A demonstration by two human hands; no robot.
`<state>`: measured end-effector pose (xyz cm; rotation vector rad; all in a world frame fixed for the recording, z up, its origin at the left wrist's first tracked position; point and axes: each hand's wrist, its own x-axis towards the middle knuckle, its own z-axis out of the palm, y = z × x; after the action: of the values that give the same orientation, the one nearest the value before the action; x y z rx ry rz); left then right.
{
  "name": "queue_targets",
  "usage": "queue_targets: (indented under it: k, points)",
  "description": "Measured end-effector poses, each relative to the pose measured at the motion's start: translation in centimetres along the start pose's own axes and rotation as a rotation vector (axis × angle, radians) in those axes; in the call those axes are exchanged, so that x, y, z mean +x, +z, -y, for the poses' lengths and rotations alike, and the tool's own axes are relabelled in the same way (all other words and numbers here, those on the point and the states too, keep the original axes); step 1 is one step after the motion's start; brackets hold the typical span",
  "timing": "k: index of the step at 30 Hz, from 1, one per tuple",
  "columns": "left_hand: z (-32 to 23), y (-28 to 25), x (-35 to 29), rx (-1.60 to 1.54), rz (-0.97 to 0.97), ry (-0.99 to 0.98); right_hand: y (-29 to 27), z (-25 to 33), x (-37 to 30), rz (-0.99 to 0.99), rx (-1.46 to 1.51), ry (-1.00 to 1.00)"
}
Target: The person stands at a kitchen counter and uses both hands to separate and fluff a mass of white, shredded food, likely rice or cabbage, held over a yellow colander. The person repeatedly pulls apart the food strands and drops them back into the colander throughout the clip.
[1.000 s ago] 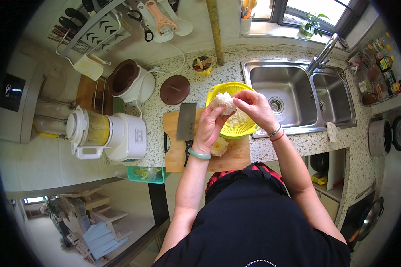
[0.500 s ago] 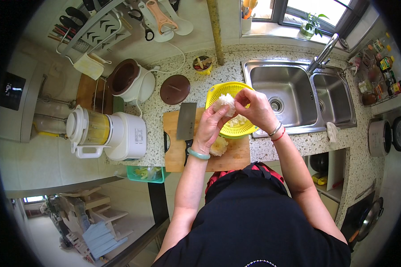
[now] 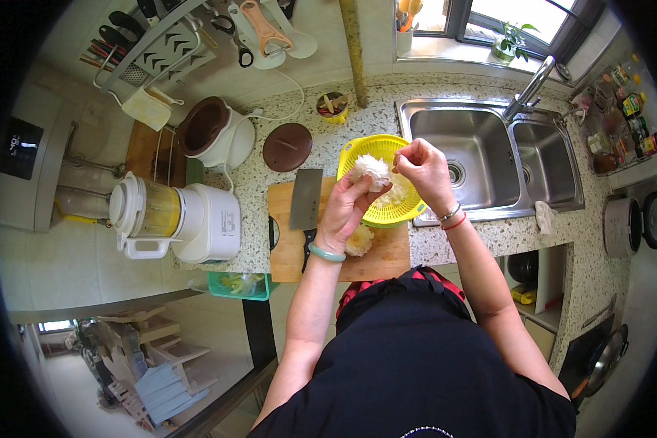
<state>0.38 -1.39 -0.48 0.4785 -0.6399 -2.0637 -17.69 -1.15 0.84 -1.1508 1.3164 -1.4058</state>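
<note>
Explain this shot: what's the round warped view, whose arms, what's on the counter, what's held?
No machine here: a person wears a wide fisheye camera on the head, looking down, so edges bend and the forearms enter from below. The left hand holds a pale, frilly white clump over a yellow colander; the right hand is pinched just beside it, and what it grips is too small to tell. Below lies a wooden cutting board with a cleaver and another pale clump. Left stands a white blender, right a double steel sink.

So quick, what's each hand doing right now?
Left hand: holds a white fungus clump.
Right hand: closed, pinching a bit off it.
</note>
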Motion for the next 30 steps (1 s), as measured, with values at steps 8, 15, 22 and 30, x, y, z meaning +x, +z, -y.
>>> queue_targets:
  k: [8, 15, 22, 30]
  points:
    - [0.1, -0.7, -0.1, 0.055, -0.037, 0.011, 0.0, 0.1, -0.2, 0.053, -0.174, -0.156]
    - [0.3, -1.1, 0.0, 0.074, -0.067, 0.006, -0.2, 0.8, -0.3, 0.035, -0.266, -0.161]
    - [0.0, -0.6, -0.1, 0.131, -0.044, 0.002, 0.2, 1.4, -0.5, 0.103, -0.145, -0.134]
    - [-0.2, 0.0, 0.0, 0.242, -0.068, 0.064, 0.2, 3.7, -1.1, 0.212, -0.481, -0.337]
